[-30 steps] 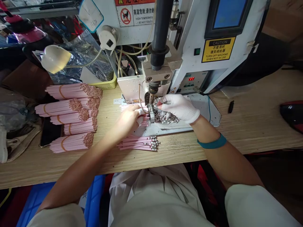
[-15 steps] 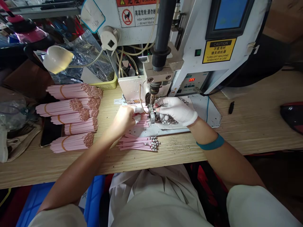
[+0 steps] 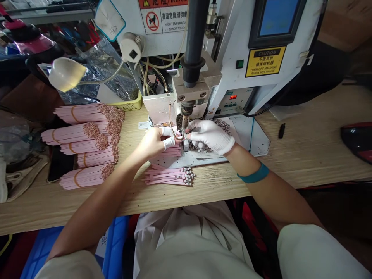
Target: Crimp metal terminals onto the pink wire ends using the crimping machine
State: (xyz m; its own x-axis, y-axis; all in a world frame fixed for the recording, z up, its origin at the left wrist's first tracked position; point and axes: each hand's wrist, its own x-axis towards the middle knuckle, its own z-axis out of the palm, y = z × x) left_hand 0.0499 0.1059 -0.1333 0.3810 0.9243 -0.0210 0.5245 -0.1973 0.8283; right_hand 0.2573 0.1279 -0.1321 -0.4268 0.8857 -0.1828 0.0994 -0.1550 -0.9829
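Observation:
My left hand (image 3: 154, 143), with white covers on thumb and forefinger, pinches a pink wire left of the soldering machine's tip (image 3: 184, 123). More pink wires (image 3: 171, 152) lie under its fingers. My right hand (image 3: 213, 136), in a white glove with bare fingertips, is closed at the tip's right side on what looks like a small metal connector, mostly hidden. A small metal block (image 3: 185, 145) stands below the tip between both hands. Under my right hand spreads a pile of small metal connectors (image 3: 222, 124). Pink wires with metal ends (image 3: 170, 176) lie nearer the table edge.
Banded bundles of pink wires (image 3: 84, 176) are stacked at left, by a yellow basket (image 3: 128, 104) and a small lamp (image 3: 65, 73). The white machine (image 3: 226, 81) rises behind my hands, carrying a high-temperature warning. A black mouse-like object (image 3: 357, 139) sits far right.
The view has shifted slightly. My left thumb and forefinger have moved a little, with the thumb straighter beside the tip. My right hand has edged left, still pinching.

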